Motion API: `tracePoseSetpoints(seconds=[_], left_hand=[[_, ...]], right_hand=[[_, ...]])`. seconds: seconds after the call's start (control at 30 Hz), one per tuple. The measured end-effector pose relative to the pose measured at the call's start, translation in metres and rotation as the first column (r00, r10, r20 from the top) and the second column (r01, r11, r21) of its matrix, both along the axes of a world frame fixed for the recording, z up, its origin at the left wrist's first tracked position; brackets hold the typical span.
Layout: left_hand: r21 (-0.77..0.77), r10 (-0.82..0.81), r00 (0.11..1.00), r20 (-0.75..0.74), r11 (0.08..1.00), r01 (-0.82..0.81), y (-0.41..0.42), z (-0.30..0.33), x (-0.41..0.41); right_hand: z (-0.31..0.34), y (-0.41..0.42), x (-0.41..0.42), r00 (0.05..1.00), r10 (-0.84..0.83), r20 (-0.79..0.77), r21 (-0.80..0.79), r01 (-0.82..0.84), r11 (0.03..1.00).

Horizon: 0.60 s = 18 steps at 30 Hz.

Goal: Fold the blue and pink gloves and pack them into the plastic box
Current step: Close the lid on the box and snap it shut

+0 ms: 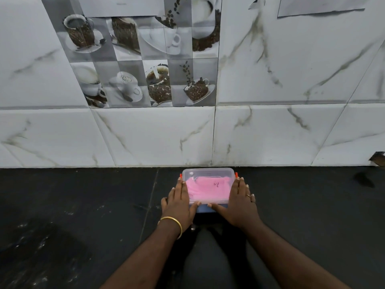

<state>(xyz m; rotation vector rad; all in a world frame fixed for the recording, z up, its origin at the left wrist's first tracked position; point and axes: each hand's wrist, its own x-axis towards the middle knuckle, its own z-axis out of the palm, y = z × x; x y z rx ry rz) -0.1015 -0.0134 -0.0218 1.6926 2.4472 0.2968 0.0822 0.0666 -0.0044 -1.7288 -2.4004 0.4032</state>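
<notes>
Black counter (pixel 83 205): both hands flank plastic box (pixel 208 173), fingers (pixel 180 187) straight, pressing lid edges.

Both arms are reaching forward. The left hand (pixel 180 202) and right hand (pixel 239 202) are lying flat, fingers straight, thumbs pointing toward each other.

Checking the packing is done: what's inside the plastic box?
Through the clear lid of the plastic box, folded pink glove material fills the top. A strip of blue shows beneath at the near edge; the rest underneath is covered.
</notes>
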Motion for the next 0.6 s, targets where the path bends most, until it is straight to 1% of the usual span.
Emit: tracePoseSetpoints(seconds=[0.33, 0.6], left_hand=[[-0.032, -0.010, 1.000, -0.007, 0.999, 0.010, 0.054, 0.003, -0.021], [-0.035, -0.019, 1.000, 0.003, 0.999, 0.019, 0.081, 0.002, -0.030]], right_hand=[[-0.002, 0.052, -0.020, 1.000, -0.003, 0.016, -0.018, 0.003, 1.000], [-0.002, 0.078, -0.029, 0.999, -0.001, -0.050, -0.013, 0.000, 1.000]])
